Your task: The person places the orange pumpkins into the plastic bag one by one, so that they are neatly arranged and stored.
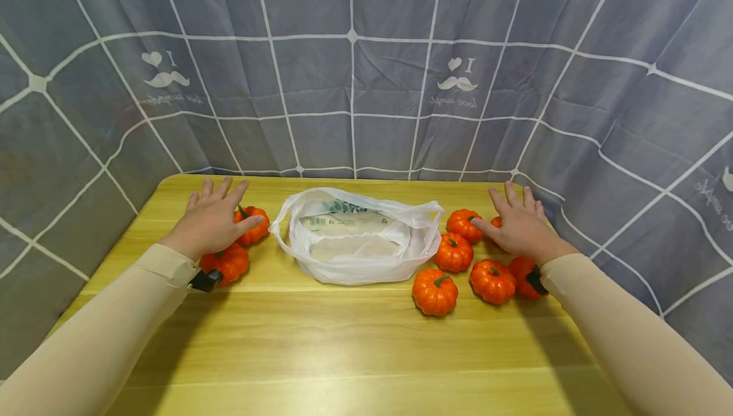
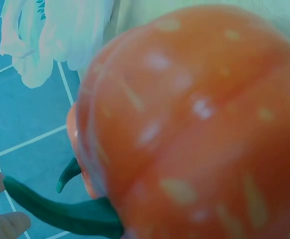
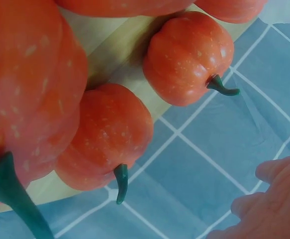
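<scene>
A: What is being held by the fingers?

B: Nothing is being gripped. The left hand [image 1: 212,222] is being held flat, its fingers almost straight and its thumb spread well apart. The right hand [image 1: 520,226] is being held likewise, palm down, with its fingers slightly fanned.

A: Where are the pumpkins being seen?

B: Eight orange ones are being borne by the table [image 1: 343,352]. On the left, an upper pumpkin [image 1: 256,230] is being partly covered by the thumb, and a lower pumpkin [image 1: 231,264] is being overlapped by the wrist. Six are being seen on the right, among them a front pumpkin [image 1: 435,294], a far pumpkin [image 1: 462,225] and a mostly hidden pumpkin [image 1: 497,221] that is being covered by the right hand.

A: Is any being touched?

B: That cannot be told; the right thumb is being seen just at the far pumpkin's edge.

A: And between the hands?

B: A white plastic bag [image 1: 349,271] is being shown with its mouth open. Behind the table, a grey curtain [image 1: 395,79] with white grid lines is being seen.
</scene>
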Motion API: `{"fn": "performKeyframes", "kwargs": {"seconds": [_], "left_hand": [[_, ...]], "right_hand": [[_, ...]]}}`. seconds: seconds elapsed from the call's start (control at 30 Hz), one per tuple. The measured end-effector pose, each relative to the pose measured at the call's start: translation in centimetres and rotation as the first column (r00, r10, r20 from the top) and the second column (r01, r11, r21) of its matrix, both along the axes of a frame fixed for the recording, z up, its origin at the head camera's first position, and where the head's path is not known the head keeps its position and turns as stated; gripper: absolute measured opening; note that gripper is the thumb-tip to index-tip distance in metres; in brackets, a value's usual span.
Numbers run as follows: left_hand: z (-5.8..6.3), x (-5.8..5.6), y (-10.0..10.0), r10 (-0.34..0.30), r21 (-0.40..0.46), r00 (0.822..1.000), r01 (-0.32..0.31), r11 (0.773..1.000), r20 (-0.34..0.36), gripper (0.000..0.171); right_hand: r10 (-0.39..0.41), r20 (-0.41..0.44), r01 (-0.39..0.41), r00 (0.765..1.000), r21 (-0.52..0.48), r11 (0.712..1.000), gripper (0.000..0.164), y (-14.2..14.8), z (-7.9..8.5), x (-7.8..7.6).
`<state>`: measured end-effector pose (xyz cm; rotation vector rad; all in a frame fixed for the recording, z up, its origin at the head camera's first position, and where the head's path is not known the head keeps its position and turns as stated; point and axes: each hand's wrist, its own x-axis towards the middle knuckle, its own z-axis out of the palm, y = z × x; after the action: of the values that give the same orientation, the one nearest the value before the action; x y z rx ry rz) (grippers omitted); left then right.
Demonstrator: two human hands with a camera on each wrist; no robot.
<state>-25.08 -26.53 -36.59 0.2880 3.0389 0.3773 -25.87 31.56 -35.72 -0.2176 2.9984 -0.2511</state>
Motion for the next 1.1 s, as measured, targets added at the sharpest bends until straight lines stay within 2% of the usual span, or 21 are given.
{"fn": "performKeyframes", "kwargs": {"seconds": [0.53, 0.83, 1.1], "left_hand": [[0.0, 0.2, 1.6, -0.030, 0.000, 1.000, 0.030, 1.000, -0.010, 0.103], [0.0, 0.3, 2.7, -0.047, -0.012, 0.999, 0.047, 0.999, 0.005, 0.100], [-0.3, 0.6, 4.1, -0.102, 0.018, 0.995, 0.102, 0.995, -0.013, 0.091]], "right_hand": [[-0.006, 0.013, 0.006, 1.000, -0.005, 1.000, 0.107, 0.0, 0.3, 0.0], [-0.007, 0.023, 0.007, 1.000, -0.010, 1.000, 0.102, 0.1, 0.0, -0.1], [0.000, 0.023, 0.000, 1.000, -0.009, 1.000, 0.102, 0.4, -0.2, -0.2]]}}
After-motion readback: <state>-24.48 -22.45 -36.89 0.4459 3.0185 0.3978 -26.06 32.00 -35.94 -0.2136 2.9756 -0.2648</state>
